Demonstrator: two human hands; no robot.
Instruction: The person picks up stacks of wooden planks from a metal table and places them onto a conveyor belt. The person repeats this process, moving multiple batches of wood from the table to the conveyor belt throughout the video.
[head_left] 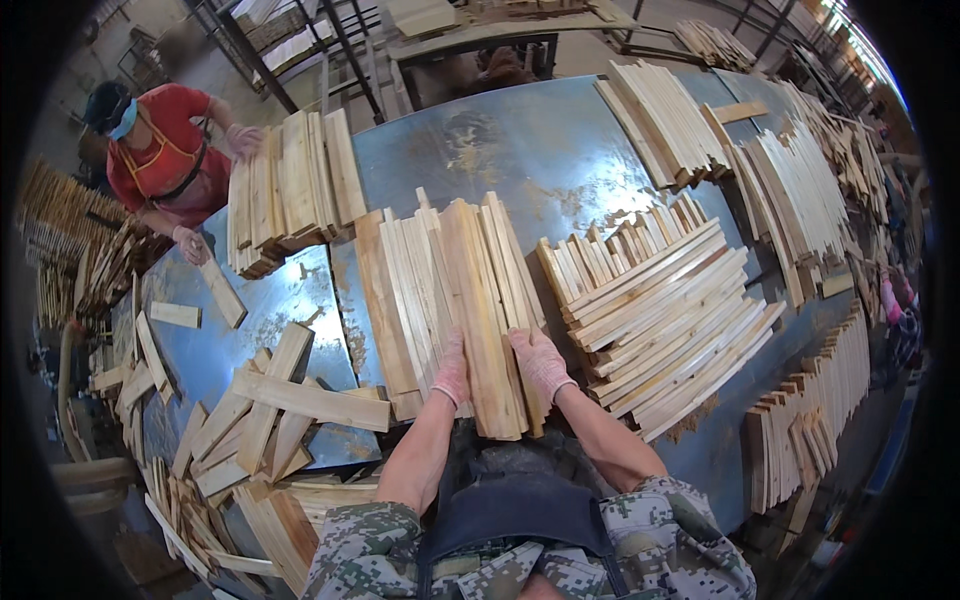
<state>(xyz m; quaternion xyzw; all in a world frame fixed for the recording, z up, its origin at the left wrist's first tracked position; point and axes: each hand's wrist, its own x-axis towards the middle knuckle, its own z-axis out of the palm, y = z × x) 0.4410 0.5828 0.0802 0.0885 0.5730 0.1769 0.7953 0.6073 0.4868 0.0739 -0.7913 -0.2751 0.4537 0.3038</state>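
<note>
My left hand (452, 370), in a pinkish-white glove, presses against the left side of a bundle of long wooden boards (478, 310). My right hand (540, 362), gloved alike, grips the bundle's right side, with the fingers partly hidden by the wood. The boards stand on edge and lean together, their near ends close to my apron. Just left of the bundle, more upright boards (410, 280) stand in a row, ending in a wide brown board (384, 310). All of it rests on the blue metal table (460, 150).
Stacked boards (650, 300) lie close to my right, with further stacks (665, 120) beyond. Loose boards (310, 400) cross each other at left. Across the table's left side a person (165, 150) in red touches a board stack (290, 185) and holds one board (222, 290).
</note>
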